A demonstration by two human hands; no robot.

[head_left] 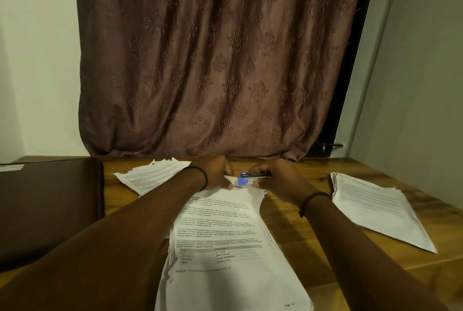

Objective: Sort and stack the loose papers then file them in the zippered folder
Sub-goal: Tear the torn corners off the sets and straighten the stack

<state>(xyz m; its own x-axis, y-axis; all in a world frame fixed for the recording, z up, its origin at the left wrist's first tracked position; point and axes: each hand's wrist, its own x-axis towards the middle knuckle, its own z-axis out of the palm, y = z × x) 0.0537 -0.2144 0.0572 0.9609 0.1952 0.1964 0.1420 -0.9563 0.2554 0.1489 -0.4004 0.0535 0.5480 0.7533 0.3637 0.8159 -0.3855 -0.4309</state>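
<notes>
A thick stack of printed papers [225, 248] lies in the middle of the wooden table [295, 230]. My left hand [218, 175] pinches the stack's far edge. My right hand [273, 178] grips a small metal stapler [255, 175] set over that same far edge, beside a blue mark on the top sheet. A smaller paper pile [152, 175] lies at the far left, partly under my left forearm. Another pile [375, 208] lies at the right. The brown zippered folder [47, 208] lies closed at the left.
A brown patterned curtain [220, 60] hangs just behind the table's far edge. Pale walls stand on both sides. A dark rod [328, 146] sticks out at the curtain's lower right.
</notes>
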